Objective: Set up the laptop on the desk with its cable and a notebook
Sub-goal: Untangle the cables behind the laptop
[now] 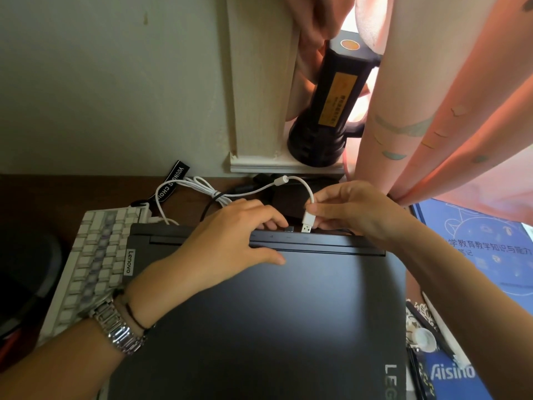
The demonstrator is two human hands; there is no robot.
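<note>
Right now the cable step is in hand. At left, the left hand (230, 241) lies flat, its grip spread apart, steadying the closed laptop (259, 313) on the desk (43, 192) at its far edge. To its right, the right hand (354, 215) pinches the white cable (202, 186) at its plug (308, 222), just above the rear ports. Next, I judge, the plug must be lined up and pushed in.

You are at a home desk by a window: a pink patterned curtain (450, 105) hangs beside a white sill (285, 166), a black flashlight (326, 108) stands on it, and a keyboard (92, 255) and blue books (490, 243) crowd the dark wood.
</note>
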